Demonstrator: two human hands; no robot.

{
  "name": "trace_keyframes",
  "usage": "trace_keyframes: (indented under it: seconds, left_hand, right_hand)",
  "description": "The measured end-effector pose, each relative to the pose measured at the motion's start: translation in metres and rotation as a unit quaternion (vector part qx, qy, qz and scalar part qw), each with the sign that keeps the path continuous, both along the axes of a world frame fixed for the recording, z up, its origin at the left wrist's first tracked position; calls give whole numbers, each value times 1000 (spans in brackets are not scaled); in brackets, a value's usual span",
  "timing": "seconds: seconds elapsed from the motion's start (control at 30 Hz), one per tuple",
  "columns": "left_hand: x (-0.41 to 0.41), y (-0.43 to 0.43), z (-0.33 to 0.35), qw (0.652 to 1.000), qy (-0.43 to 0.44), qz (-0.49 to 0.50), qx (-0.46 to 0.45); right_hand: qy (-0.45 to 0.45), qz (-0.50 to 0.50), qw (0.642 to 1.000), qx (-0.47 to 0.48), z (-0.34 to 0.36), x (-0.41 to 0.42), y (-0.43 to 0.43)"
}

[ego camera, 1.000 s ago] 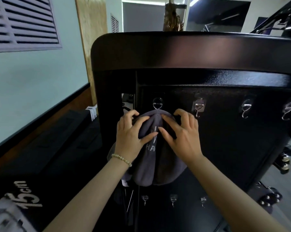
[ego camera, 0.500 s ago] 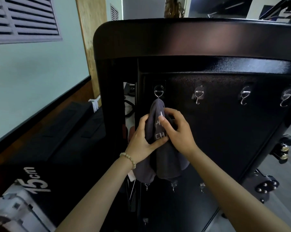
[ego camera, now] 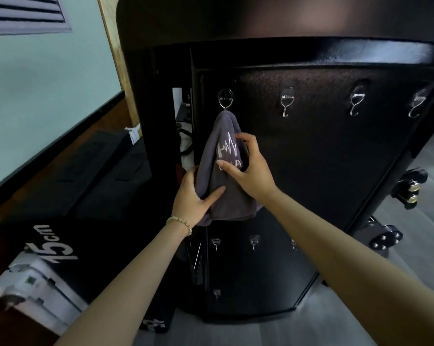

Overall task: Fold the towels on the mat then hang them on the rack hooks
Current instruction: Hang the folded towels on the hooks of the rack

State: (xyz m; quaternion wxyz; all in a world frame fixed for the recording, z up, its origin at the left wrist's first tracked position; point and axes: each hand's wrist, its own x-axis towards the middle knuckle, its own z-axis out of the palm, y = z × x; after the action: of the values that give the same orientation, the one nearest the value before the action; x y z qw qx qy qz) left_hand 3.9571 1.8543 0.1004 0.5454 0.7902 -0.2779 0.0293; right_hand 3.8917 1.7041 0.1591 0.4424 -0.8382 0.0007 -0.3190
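Observation:
A folded grey towel (ego camera: 226, 196) with white stitched lettering hangs from the leftmost upper hook (ego camera: 224, 101) of the black rack (ego camera: 323, 158). My left hand (ego camera: 194, 198) grips the towel's lower left edge, thumb across the front. My right hand (ego camera: 248, 168) holds the towel's right side at the lettering, fingers curled round the fold. Three bare metal hooks (ego camera: 286, 102) follow to the right in the same row.
A lower row of small hooks (ego camera: 253, 243) sits below the towel. Black padded blocks (ego camera: 61, 216), one marked 15cm, lie to the left by the wall. Caster wheels (ego camera: 385, 238) stick out at the rack's right. Grey floor (ego camera: 236, 328) lies below.
The towel now hangs from the hook at full length. Both hands slid down from its top to its middle and lower part. The view tilted down.

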Motion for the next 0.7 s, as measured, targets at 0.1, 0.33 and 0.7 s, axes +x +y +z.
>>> trace_keyframes:
  seconds: [0.1,0.33,0.7]
  left_hand:
    - [-23,11,-7,988,-115,89,-41]
    - [-117,-22,-41,941,-328,-41,72]
    - [-399,-215,-138,803,-318,-316,394]
  right_hand:
    - [20,-13,998,-50,-6,-21,-10]
    - [131,-151,954,-222,-61,-157,-101]
    - [343,-468,802,-145,-177,-610,-203]
